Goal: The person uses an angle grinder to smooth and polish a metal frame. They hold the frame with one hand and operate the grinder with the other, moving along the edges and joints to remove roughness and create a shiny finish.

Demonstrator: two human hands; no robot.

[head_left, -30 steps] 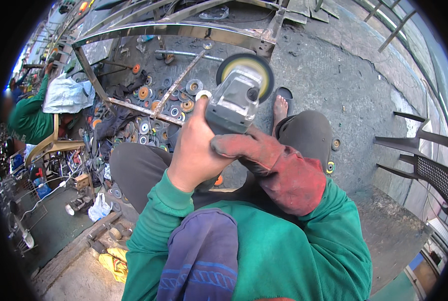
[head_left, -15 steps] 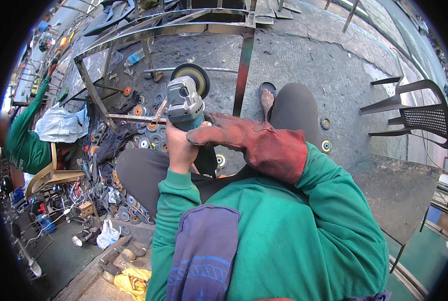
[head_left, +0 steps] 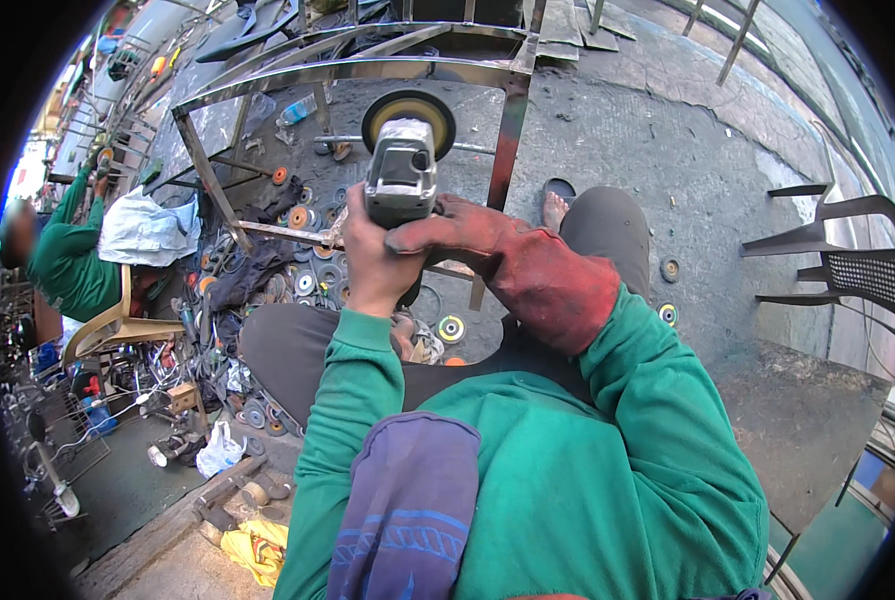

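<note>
A grinder [head_left: 402,178] with a blocky, scuffed silver-grey head is held out ahead of the body, above the rough, dark floor [head_left: 687,200]. Its round disc [head_left: 408,104], a dull yellowish ring with a black rim, points away from the person, overlapping a thin metal rod [head_left: 472,148]; whether they touch, I cannot tell.

The bare left hand [head_left: 369,262] has its grip wrapped around the grinder's left side. The right hand [head_left: 497,255], inside a creased, stained red glove, also grasps it, thumb lying across toward the left hand; some fingertips are hidden.

Beyond stands a metal frame [head_left: 367,68] of square bars, the top one polished and slightly bowed, others dull or rust-streaked. Flat round wheels [head_left: 305,283] lie heaped at the left, beside crumpled dark cloth [head_left: 239,283]. A plastic chair [head_left: 862,278] with a perforated panel is at the right.
</note>
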